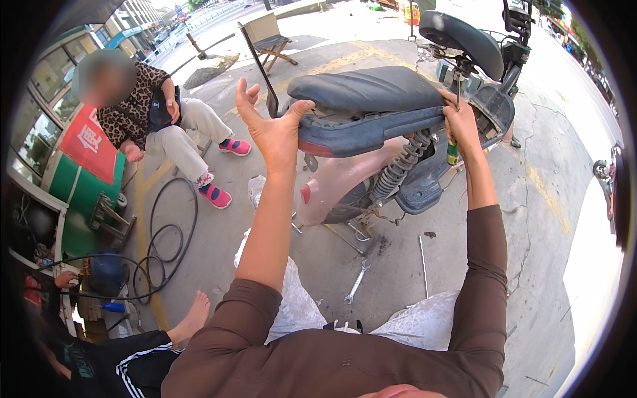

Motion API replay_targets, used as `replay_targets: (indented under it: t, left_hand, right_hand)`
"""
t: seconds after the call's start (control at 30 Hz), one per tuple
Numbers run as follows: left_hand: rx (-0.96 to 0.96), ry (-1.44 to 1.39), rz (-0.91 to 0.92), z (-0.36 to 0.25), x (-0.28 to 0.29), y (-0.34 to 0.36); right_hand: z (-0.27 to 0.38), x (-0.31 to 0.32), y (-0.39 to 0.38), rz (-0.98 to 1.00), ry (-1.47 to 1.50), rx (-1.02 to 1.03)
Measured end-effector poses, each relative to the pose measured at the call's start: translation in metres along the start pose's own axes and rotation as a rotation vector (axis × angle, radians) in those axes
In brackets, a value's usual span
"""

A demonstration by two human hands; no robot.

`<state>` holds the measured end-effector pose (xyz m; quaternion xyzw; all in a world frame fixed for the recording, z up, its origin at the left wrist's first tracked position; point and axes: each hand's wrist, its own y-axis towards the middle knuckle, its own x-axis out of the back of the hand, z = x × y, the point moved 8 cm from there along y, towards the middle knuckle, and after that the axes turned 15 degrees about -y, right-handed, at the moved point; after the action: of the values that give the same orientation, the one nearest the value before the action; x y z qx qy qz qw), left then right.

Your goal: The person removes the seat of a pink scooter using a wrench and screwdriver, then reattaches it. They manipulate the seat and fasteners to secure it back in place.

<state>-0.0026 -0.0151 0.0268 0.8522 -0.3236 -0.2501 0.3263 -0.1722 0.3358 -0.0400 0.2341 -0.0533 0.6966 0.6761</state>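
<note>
A partly dismantled electric scooter stands in front of me, its black seat [371, 89] over a dark blue side panel [371, 132]. My left hand [272, 129] is at the tail end, fingers spread and raised, thumb against or just beside the rear of the seat; I cannot tell if it touches. My right hand [461, 123] is closed at the panel's front end, around a screwdriver [452, 154]. Its green and yellow handle sticks out below the hand, and its shaft shows above. A coil spring shock absorber [401, 169] and pink bodywork [352, 176] show beneath.
A wrench [357, 281] and a long metal rod [423, 266] lie on the concrete near my knees. One person [179, 126] sits at the left; another's bare foot [192, 320] reaches in lower left. A black hose [166, 232] coils there. A folding chair [267, 40] stands behind.
</note>
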Motion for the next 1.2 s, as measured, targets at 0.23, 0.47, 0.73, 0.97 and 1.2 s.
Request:
replay_targets:
  t: [0.23,0.47,0.73,0.97,1.2]
  left_hand:
    - [0.064,0.079,0.200,0.005,0.008,0.001]
    - [0.194,-0.132,0.352,0.025,0.006,-0.006]
    - [0.450,-0.379,0.370,0.031,-0.002,-0.023]
    - [0.628,-0.151,0.456,0.052,0.005,-0.007]
    - [0.740,-0.008,0.498,0.044,-0.004,-0.010]
  right_hand:
    - [-0.004,0.000,0.000,-0.002,0.030,-0.027]
    - [-0.006,0.000,0.000,-0.035,0.002,0.017]
    - [-0.007,0.005,-0.003,-0.291,-0.446,0.193]
    - [-0.017,-0.006,0.009,-0.243,-0.322,0.136]
    - [-0.032,0.000,0.022,-0.171,-0.135,0.128]
